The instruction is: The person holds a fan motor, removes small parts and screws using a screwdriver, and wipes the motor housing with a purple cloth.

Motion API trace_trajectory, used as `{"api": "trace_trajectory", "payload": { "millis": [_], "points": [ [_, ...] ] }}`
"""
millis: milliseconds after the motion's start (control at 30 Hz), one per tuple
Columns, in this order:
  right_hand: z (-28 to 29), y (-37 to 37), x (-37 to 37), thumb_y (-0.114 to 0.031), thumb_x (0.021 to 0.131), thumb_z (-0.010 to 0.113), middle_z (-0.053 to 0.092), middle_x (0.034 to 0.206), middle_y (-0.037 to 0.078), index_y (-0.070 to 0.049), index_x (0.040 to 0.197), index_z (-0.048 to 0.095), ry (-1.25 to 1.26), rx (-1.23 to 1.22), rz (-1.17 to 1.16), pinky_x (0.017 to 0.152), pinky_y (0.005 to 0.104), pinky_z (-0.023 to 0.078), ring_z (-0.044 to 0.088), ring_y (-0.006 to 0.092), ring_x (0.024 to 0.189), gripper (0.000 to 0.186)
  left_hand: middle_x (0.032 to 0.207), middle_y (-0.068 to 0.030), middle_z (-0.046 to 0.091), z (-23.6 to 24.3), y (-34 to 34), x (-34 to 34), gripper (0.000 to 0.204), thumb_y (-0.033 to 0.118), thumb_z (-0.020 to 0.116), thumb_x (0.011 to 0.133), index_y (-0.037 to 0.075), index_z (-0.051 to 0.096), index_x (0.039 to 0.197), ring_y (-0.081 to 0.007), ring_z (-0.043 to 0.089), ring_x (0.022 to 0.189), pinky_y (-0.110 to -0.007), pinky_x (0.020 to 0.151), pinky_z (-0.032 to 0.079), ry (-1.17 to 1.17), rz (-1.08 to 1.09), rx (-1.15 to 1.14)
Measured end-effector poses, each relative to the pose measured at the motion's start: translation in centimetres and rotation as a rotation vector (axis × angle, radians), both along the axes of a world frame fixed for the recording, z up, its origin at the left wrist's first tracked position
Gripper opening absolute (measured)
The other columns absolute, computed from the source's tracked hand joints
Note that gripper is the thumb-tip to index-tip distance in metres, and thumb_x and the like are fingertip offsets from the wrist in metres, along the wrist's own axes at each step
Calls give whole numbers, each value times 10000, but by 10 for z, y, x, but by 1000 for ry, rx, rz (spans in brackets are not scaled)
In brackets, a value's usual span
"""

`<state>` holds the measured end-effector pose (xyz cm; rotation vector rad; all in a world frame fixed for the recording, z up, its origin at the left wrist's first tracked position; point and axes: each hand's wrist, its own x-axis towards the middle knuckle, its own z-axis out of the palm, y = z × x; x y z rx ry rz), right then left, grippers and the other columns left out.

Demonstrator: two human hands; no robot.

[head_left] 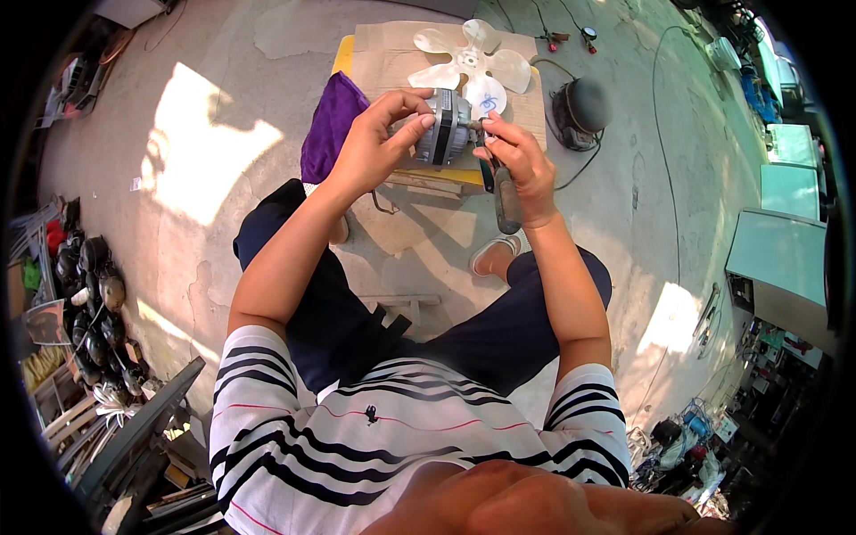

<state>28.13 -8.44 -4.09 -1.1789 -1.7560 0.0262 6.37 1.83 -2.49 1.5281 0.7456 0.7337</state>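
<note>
A small grey electric fan motor (443, 134) with a black band round its middle sits on a cardboard sheet (383, 45). My left hand (382, 134) grips the motor's left side, thumb and fingers closed on it. My right hand (524, 169) is at the motor's right end, fingertips pinched near its shaft. In that hand is a pair of pliers (506, 201), dark handles hanging down from the palm; the jaws are mostly hidden. A whitish five-bladed fan blade (470, 61) lies flat on the cardboard just beyond the motor.
The cardboard covers a low yellow-edged table (342, 55). Purple cloth (328, 129) hangs over its left side. On the floor to the right stands a black compressor (580, 116) with a cable; a gauge (588, 34) lies farther off. Piled parts (98, 312) line the left.
</note>
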Motion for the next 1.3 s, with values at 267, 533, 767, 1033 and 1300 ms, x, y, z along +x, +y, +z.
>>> {"api": "trace_trajectory", "payload": {
  "millis": [267,533,767,1033,1300],
  "points": [
    [1,1,3,56,797,767,693,1268,153,-74,1103,635,-58,34,5,821,346,645,731,299,1066,358,1450,-116,565,-2,-2,2,162,180,652,1025,38,632,1100,-206,631,1212,-333,994,498,-12,8,18],
    [5,3,3,53,835,723,698,1286,164,-60,1141,658,2,-18,11,786,315,642,767,253,923,333,1405,-118,606,-10,0,3,157,161,665,1013,27,646,1093,-182,655,1154,-311,903,533,-57,31,35],
    [12,7,0,58,812,732,713,1259,153,-51,1144,662,-19,-16,-4,784,317,644,764,243,964,356,1407,-150,615,-12,3,3,117,120,648,1018,12,632,1059,-195,653,1177,-326,978,514,-108,23,-9],
    [17,7,2,27,765,788,740,1193,137,-44,1114,675,-47,-25,-15,795,328,633,755,253,999,374,1398,-166,625,-7,0,3,91,92,649,1007,9,627,1037,-195,660,1168,-327,965,524,-82,29,64],
    [14,11,3,-34,840,775,766,1112,88,-51,1087,686,98,-86,-3,746,323,612,764,254,920,263,1395,-167,631,-12,1,5,74,74,641,1006,9,623,1035,-181,660,1161,-318,954,530,-102,27,47]
  ]
}}
